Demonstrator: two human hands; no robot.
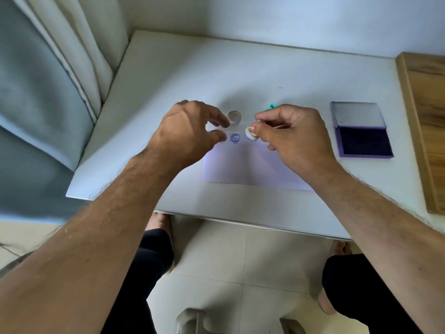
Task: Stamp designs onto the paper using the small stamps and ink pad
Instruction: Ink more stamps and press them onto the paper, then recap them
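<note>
A small round stamp [250, 135] is pinched between thumb and fingertips of the right hand [295, 138], held just above the top edge of the paper [252, 169], beside one blue circular print [235, 138]. The left hand [190, 135] is seen loosely curled over the paper's top corner; whether the sheet is touched cannot be told. The stamp is judged light, rigid and best gripped by its sides, clear of the inked face. A second stamp [234, 116] lies behind; the open ink pad [363, 138] sits well right.
</note>
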